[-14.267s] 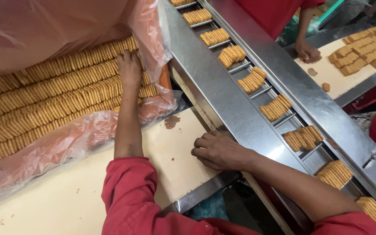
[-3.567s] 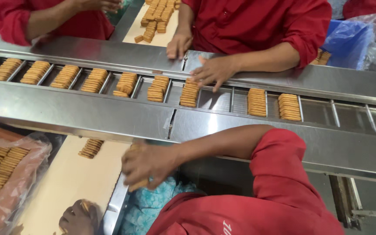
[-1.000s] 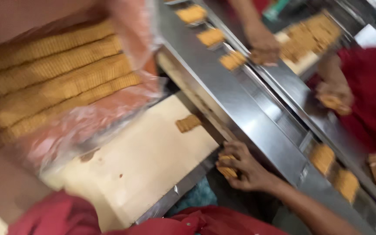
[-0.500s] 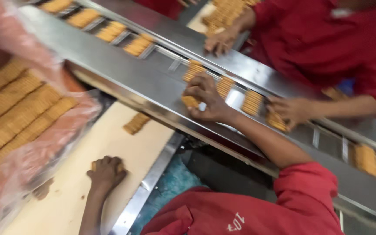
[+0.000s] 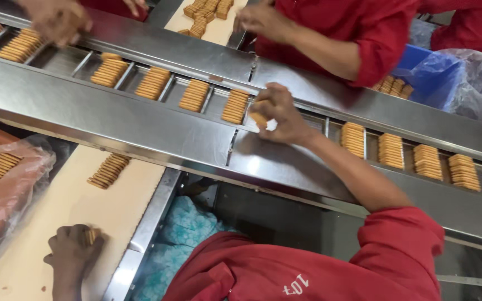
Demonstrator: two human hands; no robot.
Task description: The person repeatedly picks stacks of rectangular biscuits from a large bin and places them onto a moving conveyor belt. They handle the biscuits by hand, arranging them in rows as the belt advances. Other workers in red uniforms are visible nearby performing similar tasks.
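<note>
Biscuits are what both hands deal with: thin, flat, golden-brown rectangles stood on edge in short stacks. The right hand (image 5: 279, 114) is closed around a small stack of biscuits (image 5: 259, 119), pinched between thumb and fingers, over an empty pocket of the steel conveyor (image 5: 140, 120), just to the right of the filled pockets. The left hand (image 5: 73, 252) rests on the cream table (image 5: 79, 206) below the conveyor, curled shut on a few biscuits (image 5: 90, 236). Another loose stack (image 5: 109, 170) lies on that table close under the conveyor's near edge, and a pink plastic-lined tray (image 5: 4, 178) of packed rows sits further to the left. Such biscuits are probably light, dry, stiff and brittle, with crumbly edges; a stack likely holds together best when squeezed gently on its two end faces, since pressure on the middle could buckle or snap it. The conveyor is brushed, shiny metal with thin dividers; the liner is soft and crinkled. Across the conveyor, other people's hands in red sleeves (image 5: 364, 39) work at their own table.
</note>
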